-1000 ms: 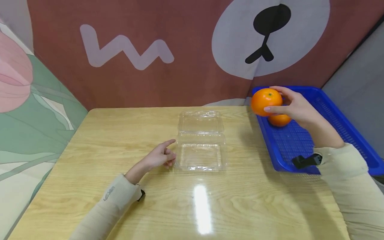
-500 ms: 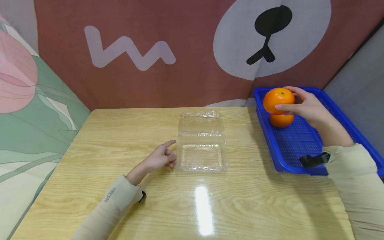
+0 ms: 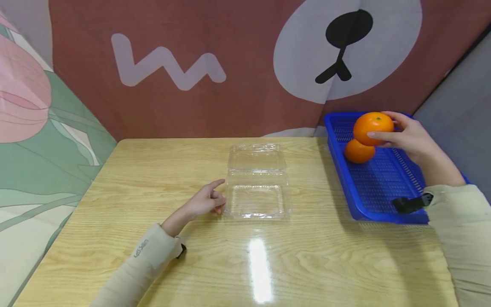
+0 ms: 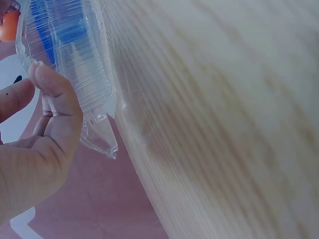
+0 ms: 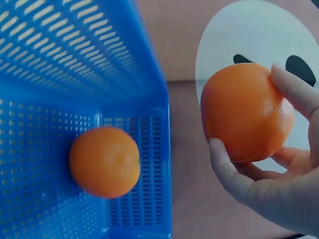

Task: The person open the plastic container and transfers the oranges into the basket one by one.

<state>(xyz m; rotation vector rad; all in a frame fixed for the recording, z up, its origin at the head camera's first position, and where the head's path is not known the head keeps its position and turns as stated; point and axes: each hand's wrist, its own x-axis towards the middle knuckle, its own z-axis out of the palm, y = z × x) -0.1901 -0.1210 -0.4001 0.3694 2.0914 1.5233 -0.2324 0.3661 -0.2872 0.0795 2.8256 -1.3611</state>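
Observation:
My right hand (image 3: 412,138) holds an orange (image 3: 374,128) between thumb and fingers, up over the far part of the blue basket (image 3: 347,194). A second orange (image 3: 359,152) rests on the basket floor; the right wrist view shows it apart from the held orange (image 5: 247,112). On the table lies a clear plastic clamshell box (image 3: 257,200), its lid (image 3: 256,157) folded back. My left hand (image 3: 204,199) is at the box's left edge, forefinger extended and other fingers loosely bent. In the left wrist view, fingertips (image 4: 40,72) of this hand (image 4: 42,134) meet the box's rim.
The wooden table (image 3: 153,170) runs back to a brown wall cloth (image 3: 184,111) with a bear face print. A grey panel (image 3: 468,106) stands at the right, beyond the basket. Black wrist cameras sit at both cuffs.
My right hand has moved to the right with the orange, from the basket's left rim to farther over its inside. More of the lower orange shows. The left hand and box stay put.

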